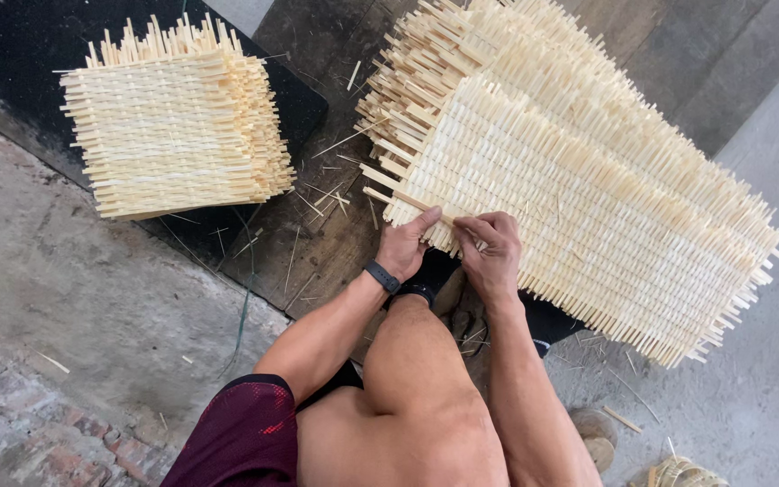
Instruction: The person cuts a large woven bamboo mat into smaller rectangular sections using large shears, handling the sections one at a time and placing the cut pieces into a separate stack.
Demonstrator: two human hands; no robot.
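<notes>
- The left hand [405,245] pinches a loose strip [400,198] at the near edge of the big woven mat [570,198], thumb on top and fingers curled under it.
- The right hand [490,248] sits just beside the left, fingers bent and pressing down on the weave where that strip enters; it grips nothing that I can make out, it only pins the mat flat.
- The mat lies ahead of both hands on dark boards [317,225], topmost of a fanned pile, its slat ends poking out all round.
- Well off to the left of the left hand stands a smaller stack [173,122] of finished squares on a black sheet [11,90].
- Risk, as I judge it: the thin strip could snap or splinter if bent too sharply, or slide out of its row if the right hand lifts.
- Slat ends so close to the fingers could prick them.
</notes>
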